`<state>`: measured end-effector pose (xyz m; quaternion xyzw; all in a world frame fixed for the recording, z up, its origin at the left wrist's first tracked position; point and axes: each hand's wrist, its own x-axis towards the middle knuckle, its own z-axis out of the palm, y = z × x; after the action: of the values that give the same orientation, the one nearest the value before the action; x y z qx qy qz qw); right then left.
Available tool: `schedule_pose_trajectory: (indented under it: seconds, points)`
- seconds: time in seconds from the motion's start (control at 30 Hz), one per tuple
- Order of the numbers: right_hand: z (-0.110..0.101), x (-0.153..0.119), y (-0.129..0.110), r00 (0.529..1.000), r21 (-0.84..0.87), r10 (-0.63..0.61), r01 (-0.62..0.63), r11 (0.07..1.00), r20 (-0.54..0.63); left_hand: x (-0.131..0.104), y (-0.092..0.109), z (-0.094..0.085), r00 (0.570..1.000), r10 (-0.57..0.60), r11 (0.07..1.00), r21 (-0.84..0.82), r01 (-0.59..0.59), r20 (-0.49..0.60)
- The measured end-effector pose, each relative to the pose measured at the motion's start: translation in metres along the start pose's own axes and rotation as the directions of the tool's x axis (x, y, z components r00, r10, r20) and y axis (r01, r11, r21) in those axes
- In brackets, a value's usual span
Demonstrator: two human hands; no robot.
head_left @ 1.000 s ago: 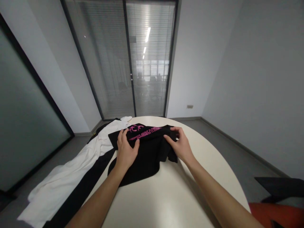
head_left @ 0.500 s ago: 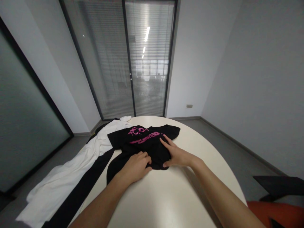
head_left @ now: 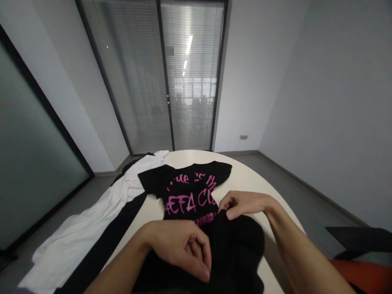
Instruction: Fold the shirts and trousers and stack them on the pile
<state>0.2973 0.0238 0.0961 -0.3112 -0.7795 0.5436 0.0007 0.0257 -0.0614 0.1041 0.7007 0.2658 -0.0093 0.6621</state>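
A black T-shirt [head_left: 187, 192] with pink lettering lies on the round table, its sleeves at the far end and its lower part bunched and blurred close to me. My right hand [head_left: 243, 203] pinches the shirt's cloth near its right edge, below the lettering. Over the shirt's lower part is my left hand [head_left: 183, 247], fingers curled and thumb pressed against the index finger. Black cloth meets those fingertips, though the exact grip is partly hidden.
White garments [head_left: 88, 216] lie along the left side of the table [head_left: 260, 179], with a strip of black cloth [head_left: 104, 241] beside them. At the lower right stands a red-seated chair [head_left: 364, 271] with a black armrest. Beyond the table is a glass partition [head_left: 192, 106] with blinds.
The shirt's lower part has been drawn toward me, baring more pink lettering. Both hands have shifted; my right hand has gone from spread fingers to a pinch.
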Motion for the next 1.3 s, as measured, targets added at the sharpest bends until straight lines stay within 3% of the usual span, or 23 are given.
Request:
schedule_pose_trajectory:
  seconds: [0.03,0.07,0.1,0.13,0.17,0.2,0.23,0.27,0.3,0.37,0.47,0.53,0.63,0.7,0.73,0.83,0.9,0.93,1.0,1.1,1.17,1.23,1.3]
  points:
    - [0.000,0.000,-0.002,0.999,0.041,-0.039,0.039,0.998,0.016,-0.001,0.001,-0.002,0.999,0.027,1.000,-0.012,-0.028,-0.029]
    - [0.000,0.001,-0.003,0.998,0.060,-0.064,0.065,0.996,-0.011,0.000,0.001,-0.005,0.988,0.062,0.998,0.017,-0.060,-0.141]
    - [0.000,0.003,-0.003,0.994,0.050,-0.074,0.078,0.996,-0.080,0.002,-0.001,-0.010,0.940,0.107,0.992,0.098,-0.079,-0.324]
    - [0.000,0.007,-0.002,0.978,0.003,-0.077,0.079,0.997,-0.196,0.006,-0.006,-0.015,0.827,0.171,0.973,0.223,-0.057,-0.535]
    - [-0.001,0.011,0.001,0.935,-0.078,-0.082,0.058,0.995,-0.344,0.010,-0.012,-0.022,0.647,0.261,0.932,0.361,0.024,-0.717]
    - [-0.001,0.017,0.006,0.863,-0.174,-0.090,0.003,0.985,-0.497,0.014,-0.020,-0.029,0.453,0.358,0.869,0.469,0.159,-0.817]
    - [-0.002,0.023,0.012,0.771,-0.255,-0.098,-0.086,0.963,-0.629,0.018,-0.030,-0.036,0.302,0.438,0.799,0.520,0.302,-0.847]
    - [-0.002,0.029,0.020,0.683,-0.304,-0.093,-0.196,0.932,-0.724,0.021,-0.040,-0.043,0.217,0.475,0.744,0.521,0.418,-0.853]
    - [-0.002,0.036,0.029,0.617,-0.314,-0.066,-0.303,0.900,-0.784,0.023,-0.050,-0.049,0.179,0.470,0.709,0.491,0.506,-0.864]
    - [-0.001,0.047,0.048,0.549,-0.287,0.002,-0.440,0.851,-0.836,0.024,-0.066,-0.057,0.236,0.378,0.669,0.440,0.599,-0.895]
    - [0.001,0.061,0.071,0.559,-0.312,-0.014,-0.443,0.840,-0.829,0.022,-0.073,-0.060,0.391,0.216,0.625,0.434,0.649,-0.895]
    - [0.003,0.068,0.080,0.560,-0.330,-0.046,-0.419,0.846,-0.827,0.020,-0.068,-0.057,0.434,0.155,0.601,0.433,0.671,-0.888]
    - [0.002,0.073,0.082,0.506,-0.288,-0.062,-0.383,0.878,-0.860,0.017,-0.056,-0.054,0.463,0.080,0.642,0.401,0.654,-0.883]
    - [-0.001,0.073,0.081,0.453,-0.228,-0.068,-0.310,0.923,-0.889,0.015,-0.051,-0.055,0.432,0.047,0.683,0.344,0.644,-0.901]
    - [-0.003,0.072,0.080,0.423,-0.186,-0.063,-0.257,0.948,-0.904,0.014,-0.051,-0.057,0.385,0.039,0.692,0.303,0.655,-0.922]
    - [-0.010,0.067,0.081,0.329,-0.082,-0.057,-0.061,0.995,-0.943,0.011,-0.057,-0.064,0.167,0.094,0.678,0.186,0.711,-0.981]
    - [-0.013,0.067,0.085,0.272,-0.054,-0.067,0.057,0.997,-0.960,0.010,-0.065,-0.068,0.090,0.139,0.664,0.161,0.730,-0.986]
    - [-0.014,0.069,0.087,0.255,-0.030,-0.057,0.107,0.994,-0.965,0.010,-0.069,-0.070,0.088,0.136,0.655,0.156,0.739,-0.987]
    - [-0.015,0.075,0.089,0.267,0.065,0.006,0.212,0.975,-0.964,0.010,-0.077,-0.073,0.126,0.076,0.629,0.146,0.764,-0.989]
    - [-0.012,0.084,0.086,0.365,0.229,0.088,0.364,0.903,-0.927,0.012,-0.088,-0.077,0.184,0.020,0.590,0.160,0.791,-0.983]
    - [-0.011,0.087,0.082,0.405,0.269,0.084,0.425,0.864,-0.910,0.012,-0.094,-0.082,0.188,0.043,0.602,0.175,0.779,-0.981]
    - [-0.010,0.086,0.077,0.400,0.273,0.080,0.455,0.847,-0.913,0.012,-0.097,-0.086,0.189,0.082,0.651,0.196,0.733,-0.979]
    - [-0.012,0.083,0.075,0.381,0.273,0.089,0.461,0.845,-0.920,0.011,-0.098,-0.091,0.151,0.154,0.716,0.216,0.663,-0.976]
